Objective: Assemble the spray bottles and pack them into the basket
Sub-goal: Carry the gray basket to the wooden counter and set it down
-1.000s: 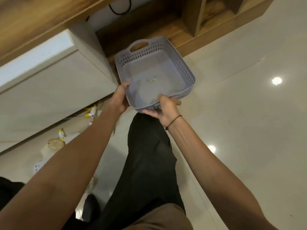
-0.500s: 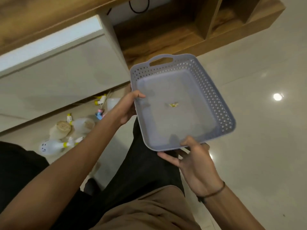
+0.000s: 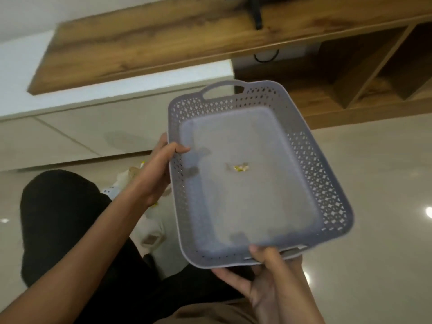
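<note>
I hold a grey perforated plastic basket (image 3: 332,183) in the air in front of me, above my legs. My left hand (image 3: 156,174) grips its left rim with the thumb over the edge. My right hand (image 3: 268,279) holds the near rim from below, thumb on top. Inside the basket lies only a small yellow scrap (image 3: 240,168). White spray bottle parts (image 3: 149,230) lie on the floor under my left arm, mostly hidden by it.
A low wooden cabinet (image 3: 163,43) with open shelves (image 3: 364,73) runs along the back, with a white drawer front (image 3: 70,136) at left. Glossy tiled floor (image 3: 374,253) spreads to the right. My dark trouser legs (image 3: 60,220) fill the lower left.
The basket has come nearer to me and lower, away from the cabinet. My right hand has slid back along the near rim; the left keeps its grip on the side.
</note>
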